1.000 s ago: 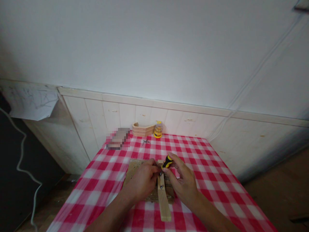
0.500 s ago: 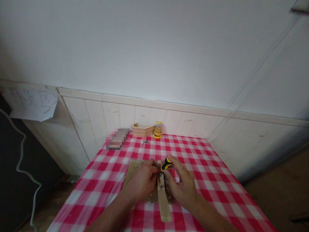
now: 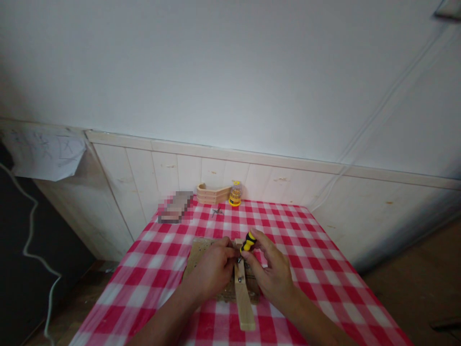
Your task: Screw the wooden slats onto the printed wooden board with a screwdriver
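Note:
A short yellow-and-black screwdriver [image 3: 248, 241] sits tilted between the thumb and fingers of my right hand [image 3: 275, 271]. Its lower end points down at a pale wooden strip [image 3: 245, 307]. My left hand [image 3: 214, 266] is closed at the strip's left edge, its fingertips close to the screwdriver's lower end and partly hidden. Small dark metal hardware [image 3: 240, 278] shows on the strip, below the screwdriver. Under the strip lies a worn brown board [image 3: 200, 250], partly covered by my hands.
Against the white panelled wall stand a curved wooden piece [image 3: 212, 194] and a yellow-based clear bit case [image 3: 235, 194]. Several loose screws [image 3: 217, 211] lie in front. A blurred-out flat object [image 3: 176, 206] is at the back left. A red-and-white checked cloth [image 3: 144, 283] covers the table.
The screwdriver's handle has turned in my right hand, its yellow and black areas showing differently. My left hand and the wooden strip stay nearly in place.

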{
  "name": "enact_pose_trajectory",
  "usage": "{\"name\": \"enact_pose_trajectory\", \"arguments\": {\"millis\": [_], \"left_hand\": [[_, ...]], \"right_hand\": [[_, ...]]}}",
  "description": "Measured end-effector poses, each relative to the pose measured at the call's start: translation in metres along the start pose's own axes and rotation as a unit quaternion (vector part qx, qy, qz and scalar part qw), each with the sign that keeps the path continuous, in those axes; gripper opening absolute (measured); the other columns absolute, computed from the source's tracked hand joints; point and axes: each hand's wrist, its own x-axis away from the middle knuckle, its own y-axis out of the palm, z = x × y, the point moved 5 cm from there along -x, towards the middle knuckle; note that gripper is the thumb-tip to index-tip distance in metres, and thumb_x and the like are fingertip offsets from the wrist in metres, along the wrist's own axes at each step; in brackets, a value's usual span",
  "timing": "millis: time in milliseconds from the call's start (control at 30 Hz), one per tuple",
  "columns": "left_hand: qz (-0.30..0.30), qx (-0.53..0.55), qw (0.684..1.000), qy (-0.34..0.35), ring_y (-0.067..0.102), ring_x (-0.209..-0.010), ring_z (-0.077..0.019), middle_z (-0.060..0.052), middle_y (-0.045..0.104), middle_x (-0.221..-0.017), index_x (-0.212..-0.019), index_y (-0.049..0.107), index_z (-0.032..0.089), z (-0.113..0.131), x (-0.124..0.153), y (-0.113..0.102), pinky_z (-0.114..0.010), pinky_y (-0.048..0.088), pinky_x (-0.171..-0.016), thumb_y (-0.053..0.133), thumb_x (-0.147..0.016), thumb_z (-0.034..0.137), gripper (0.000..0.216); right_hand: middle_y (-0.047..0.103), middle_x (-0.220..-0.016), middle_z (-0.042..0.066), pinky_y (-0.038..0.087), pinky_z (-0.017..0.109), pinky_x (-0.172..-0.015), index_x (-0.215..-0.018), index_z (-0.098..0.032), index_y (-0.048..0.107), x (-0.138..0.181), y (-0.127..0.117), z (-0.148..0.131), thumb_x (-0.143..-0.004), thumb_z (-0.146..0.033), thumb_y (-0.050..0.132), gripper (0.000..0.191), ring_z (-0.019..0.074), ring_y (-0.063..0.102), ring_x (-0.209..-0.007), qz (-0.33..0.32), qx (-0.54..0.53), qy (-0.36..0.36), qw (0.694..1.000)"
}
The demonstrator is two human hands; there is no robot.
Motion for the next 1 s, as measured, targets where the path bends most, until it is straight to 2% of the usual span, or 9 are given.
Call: {"name": "enact_pose_trajectory", "arguments": {"millis": [167, 367, 767, 1000], "left_hand": [[0.004, 0.008, 1.000, 0.005, 0.060, -0.082, -0.0146, -0.002, 0.062, -0.088, -0.076, 0.071, 0.019, -0.002, 0.000, 0.001, -0.025, 0.043, -0.072, 0.047, -0.091, 0.012, 0.029], [0.004, 0.005, 1.000, 0.011, 0.060, -0.082, -0.0146, -0.002, 0.062, -0.088, -0.075, 0.070, 0.020, -0.002, 0.000, 0.001, -0.025, 0.044, -0.074, 0.047, -0.093, 0.014, 0.030], [0.001, 0.000, 1.000, 0.002, 0.061, -0.081, -0.0147, -0.002, 0.063, -0.088, -0.075, 0.071, 0.020, 0.003, 0.000, -0.003, -0.025, 0.043, -0.072, 0.045, -0.093, 0.014, 0.031], [0.004, 0.041, 0.999, -0.008, 0.063, -0.083, -0.0152, -0.001, 0.066, -0.088, -0.081, 0.072, 0.022, -0.001, -0.001, -0.002, -0.025, 0.044, -0.074, 0.047, -0.091, 0.014, 0.028]], "right_hand": [[0.074, -0.123, 0.008, 0.065, 0.037, -0.088, -0.147, -0.032, 0.048, 0.000, -0.002, -0.003, -0.091, -0.012, 0.064, 0.062, 0.0226, 0.076, -0.100, -0.004, 0.014, -0.007, 1.000], [0.072, -0.125, 0.010, 0.064, 0.038, -0.092, -0.146, -0.028, 0.049, 0.006, 0.000, 0.002, -0.093, -0.013, 0.059, 0.056, 0.0226, 0.076, -0.102, -0.013, -0.003, 0.029, 0.999], [0.076, -0.114, 0.007, 0.064, 0.039, -0.090, -0.140, -0.031, 0.056, 0.007, 0.001, 0.013, -0.090, -0.019, 0.069, 0.053, 0.0231, 0.076, -0.099, 0.017, -0.013, 0.048, 0.999], [0.074, -0.119, 0.007, 0.064, 0.038, -0.090, -0.143, -0.033, 0.052, 0.005, 0.000, 0.010, -0.091, -0.018, 0.068, 0.056, 0.0228, 0.076, -0.100, 0.012, 0.004, 0.031, 0.999]]}}
